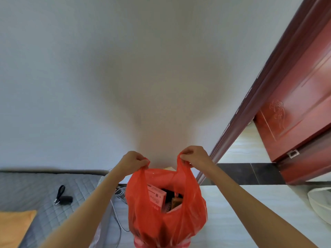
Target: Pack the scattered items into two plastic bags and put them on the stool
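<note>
A red plastic bag [164, 217] hangs in front of me, held up by its two handles. My left hand [131, 161] grips the left handle and my right hand [194, 155] grips the right handle, pulling the mouth apart. Inside the bag I see a pink box [155, 196] and some darker items that I cannot make out. Below the bag a pink rounded surface [141, 243] shows at the bottom edge, perhaps the stool. A black key fob with a strap [63, 197] lies on the grey mattress [35, 190] at the left.
An orange pillow [14, 226] lies on the mattress at the lower left. White cables [119, 192] trail on the floor beside the bed. A red-brown door [300, 108] stands open at the right. A white basin [320, 203] sits at the right edge.
</note>
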